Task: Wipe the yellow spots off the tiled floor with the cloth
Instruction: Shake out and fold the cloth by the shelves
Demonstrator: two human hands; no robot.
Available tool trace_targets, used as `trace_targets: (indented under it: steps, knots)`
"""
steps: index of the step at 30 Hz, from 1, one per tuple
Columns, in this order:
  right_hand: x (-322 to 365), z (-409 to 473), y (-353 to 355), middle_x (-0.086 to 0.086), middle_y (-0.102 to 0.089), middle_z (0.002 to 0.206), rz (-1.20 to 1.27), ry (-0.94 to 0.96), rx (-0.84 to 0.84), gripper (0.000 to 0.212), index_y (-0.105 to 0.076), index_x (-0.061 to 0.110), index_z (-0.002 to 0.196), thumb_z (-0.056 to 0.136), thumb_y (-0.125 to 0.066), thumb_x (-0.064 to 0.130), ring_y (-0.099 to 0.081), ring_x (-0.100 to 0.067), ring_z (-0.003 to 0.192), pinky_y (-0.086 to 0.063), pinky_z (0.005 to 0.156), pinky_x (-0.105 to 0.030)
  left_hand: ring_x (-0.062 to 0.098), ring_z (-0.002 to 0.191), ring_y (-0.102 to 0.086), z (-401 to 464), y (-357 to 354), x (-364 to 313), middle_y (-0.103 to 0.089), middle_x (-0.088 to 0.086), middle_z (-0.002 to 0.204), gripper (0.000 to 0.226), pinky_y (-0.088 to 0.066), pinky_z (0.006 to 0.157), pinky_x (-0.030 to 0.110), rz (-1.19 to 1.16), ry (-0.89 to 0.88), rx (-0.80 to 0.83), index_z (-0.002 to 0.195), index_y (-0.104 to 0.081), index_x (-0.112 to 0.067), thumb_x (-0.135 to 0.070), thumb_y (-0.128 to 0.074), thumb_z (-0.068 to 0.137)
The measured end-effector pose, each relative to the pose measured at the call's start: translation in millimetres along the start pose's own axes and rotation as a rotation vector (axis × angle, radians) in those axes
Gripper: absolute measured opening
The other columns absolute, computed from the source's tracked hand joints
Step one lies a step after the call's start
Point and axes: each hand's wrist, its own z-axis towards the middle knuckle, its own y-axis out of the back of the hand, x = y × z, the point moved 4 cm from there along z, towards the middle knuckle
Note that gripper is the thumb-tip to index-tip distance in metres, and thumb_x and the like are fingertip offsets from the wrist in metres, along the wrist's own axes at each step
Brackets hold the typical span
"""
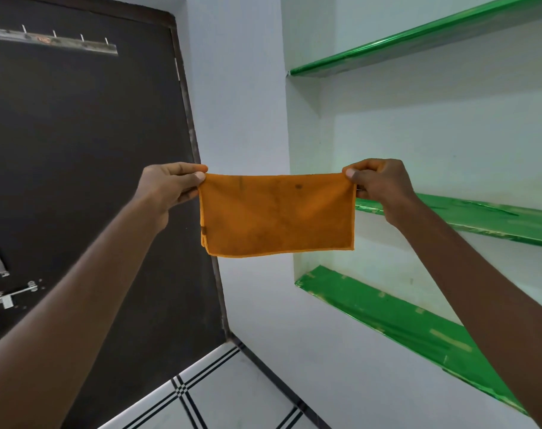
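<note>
Nearest, a strip of tiled floor (pixel 232 394) shows at the bottom edge, no yellow spots visible on it; wiping seems not yet begun. Above it the orange cloth (pixel 277 213) hangs folded and taut, left hand (pixel 167 187) and right hand (pixel 378 184) each pinching a top corner, probably to present a flat face. Beyond: dark door (pixel 78 150), green shelves (pixel 396 323)

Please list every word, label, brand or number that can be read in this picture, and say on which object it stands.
None can be read.
cloth: small dark tag on its left edge, too small to read; the rest is stains.
hook rail on the door: a reddish mark, too blurred to read.
green shelves: no text.
</note>
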Motion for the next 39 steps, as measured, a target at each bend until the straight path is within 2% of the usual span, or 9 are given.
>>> trace_targets:
  steps: [3, 6, 9, 14, 20, 23, 27, 33, 39]
  knots:
    - [7, 0, 7, -0.009, -0.075, 0.101, -0.083, 0.085, 0.052, 0.017, -0.074, 0.01, 0.104, 0.089, -0.078, 0.017, -0.073, -0.018, 0.087, -0.06, 0.073, -0.024, 0.014, 0.099, -0.067, 0, 0, -5, -0.071, 0.002, 0.108, 0.028, -0.056, 0.087, 0.03, 0.116, -0.078, 0.029, 0.113, -0.073, -0.014, -0.022, -0.074, 0.086]
    - [9, 2, 16, -0.009, -0.077, 0.096, -0.265, 0.193, -0.033, 0.017, -0.076, 0.012, 0.098, 0.085, -0.082, 0.021, -0.074, -0.021, 0.083, -0.063, 0.083, -0.037, 0.004, 0.086, -0.067, 0, 5, -15, -0.072, -0.002, 0.096, 0.02, -0.049, 0.07, 0.017, 0.304, -0.245, -0.069, 0.108, -0.074, -0.016, -0.017, -0.074, 0.088]
    - [9, 2, 22, -0.007, -0.078, 0.097, -0.345, 0.229, -0.089, 0.02, -0.079, 0.013, 0.098, 0.083, -0.084, 0.025, -0.074, -0.025, 0.089, -0.06, 0.09, -0.04, 0.006, 0.083, -0.071, 3, 11, -14, -0.075, 0.0, 0.091, 0.013, -0.056, 0.077, 0.02, 0.302, -0.241, -0.066, 0.101, -0.076, -0.017, -0.015, -0.073, 0.089]
    - [13, -13, 1, -0.001, -0.073, 0.094, -0.477, 0.313, 0.09, 0.013, -0.08, 0.017, 0.098, 0.086, -0.08, 0.021, -0.066, -0.019, 0.094, -0.049, 0.084, -0.029, 0.018, 0.094, -0.074, 5, -19, 17, -0.076, 0.005, 0.098, 0.022, -0.059, 0.091, 0.033, 0.401, -0.111, 0.295, 0.108, -0.076, -0.019, -0.024, -0.077, 0.087]
    - [31, -15, -3, 0.0, -0.074, 0.088, -0.664, 0.413, 0.173, 0.014, -0.08, 0.02, 0.098, 0.084, -0.081, 0.024, -0.07, -0.018, 0.085, -0.048, 0.067, -0.017, 0.009, 0.101, -0.069, -32, -104, 51, -0.071, -0.004, 0.114, 0.042, -0.058, 0.072, 0.015, 0.394, -0.133, 0.625, 0.121, -0.072, -0.022, -0.041, -0.077, 0.084]
    - [40, -15, 5, 0.002, -0.071, 0.085, -0.623, 0.437, 0.178, 0.016, -0.08, 0.016, 0.101, 0.086, -0.08, 0.021, -0.071, -0.018, 0.088, -0.051, 0.074, -0.02, 0.012, 0.105, -0.068, -47, -150, 56, -0.069, 0.0, 0.123, 0.052, -0.059, 0.08, 0.022, 0.399, -0.163, 0.732, 0.128, -0.066, -0.022, -0.045, -0.077, 0.082]
    - [45, -16, 16, -0.003, -0.075, 0.095, -0.462, 0.419, 0.175, 0.019, -0.08, 0.015, 0.104, 0.086, -0.081, 0.022, -0.072, -0.02, 0.093, -0.061, 0.087, -0.036, 0.026, 0.123, -0.06, -62, -183, 56, -0.059, 0.004, 0.14, 0.071, -0.053, 0.1, 0.042, 0.559, -0.197, 0.826, 0.144, -0.051, -0.021, -0.052, -0.072, 0.084]
    - [43, -9, 28, -0.009, -0.077, 0.101, -0.287, 0.382, 0.049, 0.025, -0.078, 0.013, 0.108, 0.086, -0.081, 0.024, -0.075, -0.024, 0.092, -0.063, 0.088, -0.044, 0.029, 0.117, -0.061, -57, -166, 73, -0.06, 0.001, 0.136, 0.073, -0.051, 0.094, 0.04, 0.606, -0.138, 0.548, 0.142, -0.049, -0.024, -0.059, -0.07, 0.082]
    - [54, -6, 18, -0.006, -0.077, 0.1, -0.24, 0.374, 0.062, 0.022, -0.079, 0.015, 0.107, 0.087, -0.081, 0.024, -0.075, -0.022, 0.093, -0.063, 0.089, -0.041, 0.021, 0.089, -0.069, -67, -170, 117, -0.07, 0.005, 0.113, 0.04, -0.059, 0.07, 0.025, 0.377, 0.074, 0.457, 0.121, -0.068, -0.011, -0.034, -0.072, 0.09]
